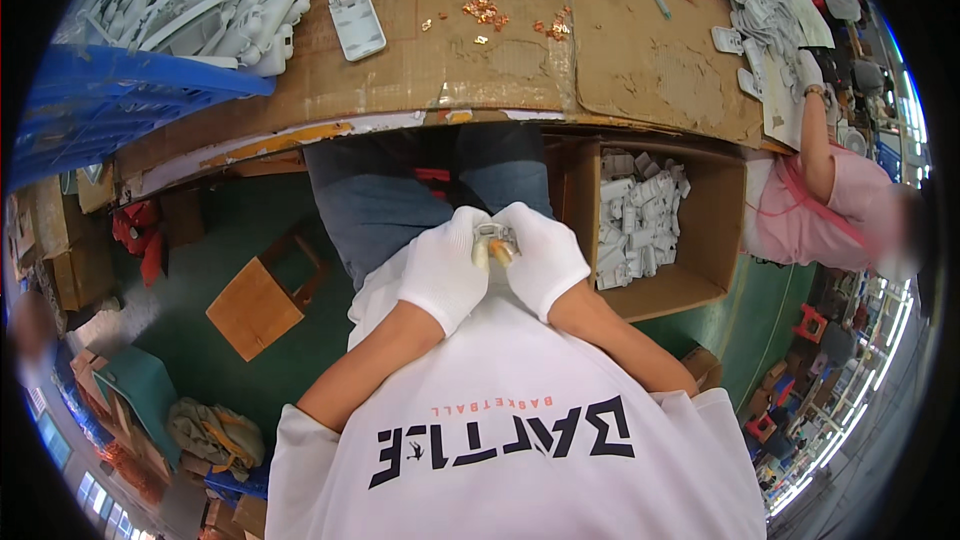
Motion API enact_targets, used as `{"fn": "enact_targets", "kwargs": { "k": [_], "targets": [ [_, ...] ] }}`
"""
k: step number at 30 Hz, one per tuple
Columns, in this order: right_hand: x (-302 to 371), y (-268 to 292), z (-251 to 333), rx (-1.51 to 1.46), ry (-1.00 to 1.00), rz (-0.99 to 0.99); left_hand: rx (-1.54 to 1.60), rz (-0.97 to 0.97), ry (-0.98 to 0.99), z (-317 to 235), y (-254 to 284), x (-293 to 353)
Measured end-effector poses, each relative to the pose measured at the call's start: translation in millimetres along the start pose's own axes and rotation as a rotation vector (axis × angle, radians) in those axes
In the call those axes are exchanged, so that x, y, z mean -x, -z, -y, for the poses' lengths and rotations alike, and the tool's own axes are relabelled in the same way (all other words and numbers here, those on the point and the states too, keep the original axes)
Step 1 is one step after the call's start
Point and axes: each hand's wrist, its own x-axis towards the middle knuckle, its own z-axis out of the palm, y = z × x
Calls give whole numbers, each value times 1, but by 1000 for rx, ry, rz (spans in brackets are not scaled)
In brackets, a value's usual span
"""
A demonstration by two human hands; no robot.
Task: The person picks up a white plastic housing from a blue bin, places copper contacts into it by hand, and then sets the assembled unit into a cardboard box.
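Observation:
Both my hands wear white gloves and meet close to my body, below the table's front edge. Between the fingertips of my left hand (445, 262) and my right hand (545, 258) is a small pale grey plastic part (493, 231). Fingers and thumbs of both hands close round it and hide most of its shape. On the cardboard-covered table (420, 75) beyond lie a white plastic housing (357, 24) and loose heaps of small copper-coloured metal pieces (485, 9).
A blue basket (130, 90) heaped with long white plastic housings (215, 5) stands at the left. An open carton (715, 230) of small white parts is at my right. A wooden stool (255, 310) stands left. Beside more white parts (755, 0), a co-worker (815, 200) reaches over the table.

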Motion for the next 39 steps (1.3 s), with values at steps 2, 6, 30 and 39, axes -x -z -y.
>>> {"fn": "enact_targets", "kwargs": {
  "k": [2,6,30,39],
  "targets": [
    [5,2,-4,-5,36,-18,0,3,-1,-5,1,-2],
    [9,-1,-5,-21,57,-28,-30,32,60,-10,-2,-3],
    [7,10,-32,343,217,-17,412,206,179,-5,11,-33],
    [-20,26,-31,377,377,-33,785,240,311,-3,19,-54]
  ]
}}
